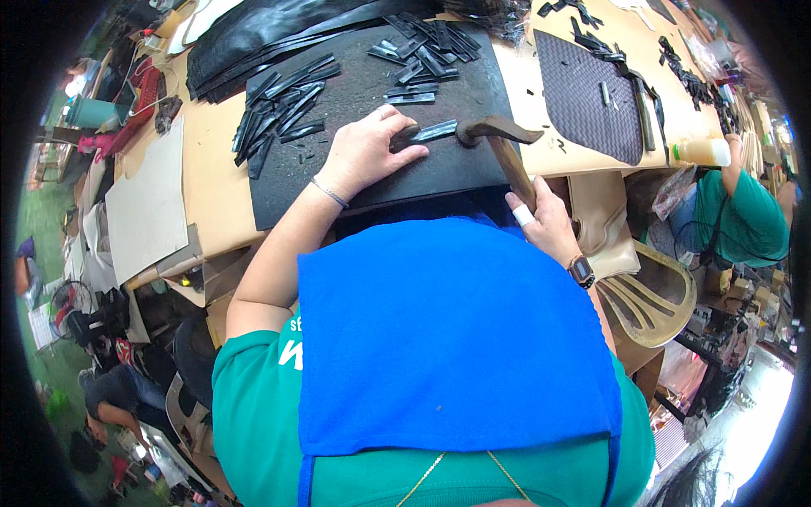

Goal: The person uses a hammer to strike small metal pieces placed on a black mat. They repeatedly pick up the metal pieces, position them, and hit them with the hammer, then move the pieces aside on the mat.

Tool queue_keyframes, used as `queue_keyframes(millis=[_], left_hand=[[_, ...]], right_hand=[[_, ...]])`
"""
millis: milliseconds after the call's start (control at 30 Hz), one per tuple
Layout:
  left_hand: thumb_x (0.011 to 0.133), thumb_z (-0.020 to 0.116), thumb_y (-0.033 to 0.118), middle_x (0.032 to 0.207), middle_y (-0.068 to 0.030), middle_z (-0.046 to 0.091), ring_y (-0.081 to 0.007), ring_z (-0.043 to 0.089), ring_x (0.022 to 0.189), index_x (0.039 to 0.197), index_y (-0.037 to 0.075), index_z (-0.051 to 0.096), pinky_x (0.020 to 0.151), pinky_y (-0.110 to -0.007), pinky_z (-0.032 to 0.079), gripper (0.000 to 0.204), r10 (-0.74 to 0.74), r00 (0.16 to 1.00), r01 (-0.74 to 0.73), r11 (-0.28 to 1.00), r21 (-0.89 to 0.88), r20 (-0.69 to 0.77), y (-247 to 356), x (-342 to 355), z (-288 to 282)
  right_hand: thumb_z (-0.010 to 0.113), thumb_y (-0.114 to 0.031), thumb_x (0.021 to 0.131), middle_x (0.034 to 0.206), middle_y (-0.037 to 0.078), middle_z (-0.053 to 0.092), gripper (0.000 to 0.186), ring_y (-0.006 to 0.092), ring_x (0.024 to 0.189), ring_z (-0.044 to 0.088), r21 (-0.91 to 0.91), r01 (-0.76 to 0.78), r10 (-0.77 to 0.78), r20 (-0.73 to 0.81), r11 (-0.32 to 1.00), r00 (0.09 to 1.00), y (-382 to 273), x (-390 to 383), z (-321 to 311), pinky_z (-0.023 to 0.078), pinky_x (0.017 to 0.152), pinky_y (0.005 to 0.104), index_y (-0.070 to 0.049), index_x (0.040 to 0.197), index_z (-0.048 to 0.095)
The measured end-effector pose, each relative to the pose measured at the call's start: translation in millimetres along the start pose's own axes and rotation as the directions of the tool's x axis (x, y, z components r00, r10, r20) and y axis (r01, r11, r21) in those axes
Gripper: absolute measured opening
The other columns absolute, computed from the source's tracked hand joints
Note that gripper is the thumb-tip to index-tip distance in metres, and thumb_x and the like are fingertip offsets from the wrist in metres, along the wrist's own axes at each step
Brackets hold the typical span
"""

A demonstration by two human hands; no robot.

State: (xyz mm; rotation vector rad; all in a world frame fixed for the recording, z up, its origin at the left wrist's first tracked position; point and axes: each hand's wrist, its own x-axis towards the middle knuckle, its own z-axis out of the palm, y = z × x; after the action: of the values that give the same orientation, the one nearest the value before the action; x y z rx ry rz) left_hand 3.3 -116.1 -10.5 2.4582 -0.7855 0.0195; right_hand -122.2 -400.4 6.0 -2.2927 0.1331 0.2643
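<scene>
My left hand [372, 148] rests on a dark board [338, 186], its fingers closed around a small dark object [404, 135]. Just right of it lies a shiny black strip [437, 130]. My right hand [542, 215], with a white wrap on one finger, grips the wooden handle [511, 169] of a hammer at the board's near right. The hammer's curved dark head [498, 128] is over the strip's right end. Piles of short black strips [279, 110] [422, 55] lie farther back on the board.
Black sheets [253, 38] are stacked behind. A pale card [145, 198] lies left. Right stand a woven dark mat [583, 110], more strips and a bottle [701, 152]. A plastic chair [655, 296] and a co-worker in green [735, 215] are at right, another person [118, 397] lower left.
</scene>
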Motion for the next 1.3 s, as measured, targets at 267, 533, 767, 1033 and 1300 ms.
queue_keyframes(millis=[267,533,767,1033,1300], left_hand=[[0.095,0.065,0.027,0.087,-0.0068,0.064,-0.0161,0.066,0.082,0.110,0.002,0.064,0.070,-0.029,0.050,0.029,-0.053,0.980,-0.013,0.945,-0.327,-0.191,-10.5,8.7,7.6],[0.096,0.065,0.012,0.106,-0.0061,0.067,-0.0115,0.064,0.098,0.116,0.000,0.062,0.088,-0.029,0.054,0.023,-0.206,0.969,-0.004,0.546,-0.838,-0.139,-7.8,28.7,15.3],[0.092,0.071,0.012,0.104,-0.0053,0.069,-0.0110,0.066,0.094,0.111,0.000,0.065,0.082,-0.025,0.054,0.023,-0.220,0.945,-0.040,0.655,-0.754,-0.241,-0.4,27.6,23.6],[0.090,0.073,0.016,0.096,-0.0053,0.073,-0.0106,0.070,0.087,0.107,0.001,0.067,0.073,-0.023,0.055,0.023,-0.212,0.933,-0.079,0.667,-0.741,-0.290,-1.5,27.4,31.8],[0.090,0.073,0.017,0.096,-0.0064,0.074,-0.0121,0.071,0.087,0.107,0.003,0.066,0.074,-0.025,0.056,0.024,-0.151,0.942,-0.103,0.721,-0.686,-0.300,2.3,26.0,33.0]], right_hand=[[0.063,-0.026,0.095,0.092,0.028,0.068,0.037,0.0366,0.085,0.069,0.055,0.066,-0.057,-0.150,0.996,0.987,3.6,0.0,-6.3,0.051,0.076,0.0408,0.005,0.114,0.055],[0.062,-0.025,0.096,0.090,0.030,0.067,0.035,0.0452,0.087,0.066,0.018,0.062,-0.059,-0.117,0.998,0.991,13.9,2.9,0.2,0.050,0.075,0.0454,0.006,0.109,0.051],[0.061,-0.026,0.096,0.087,0.032,0.066,0.035,0.0462,0.085,0.066,0.009,0.100,-0.098,-0.138,0.995,0.986,19.0,4.4,2.0,0.050,0.073,0.0465,0.005,0.107,0.050],[0.061,-0.026,0.096,0.086,0.032,0.065,0.034,0.0465,0.084,0.065,0.014,0.065,-0.063,-0.117,0.998,0.991,16.8,3.3,0.3,0.050,0.073,0.0475,0.005,0.102,0.049],[0.062,-0.027,0.096,0.087,0.031,0.066,0.036,0.0465,0.087,0.066,0.015,0.059,-0.057,-0.116,0.998,0.992,16.7,3.0,1.2,0.050,0.074,0.0468,0.006,0.104,0.049]])
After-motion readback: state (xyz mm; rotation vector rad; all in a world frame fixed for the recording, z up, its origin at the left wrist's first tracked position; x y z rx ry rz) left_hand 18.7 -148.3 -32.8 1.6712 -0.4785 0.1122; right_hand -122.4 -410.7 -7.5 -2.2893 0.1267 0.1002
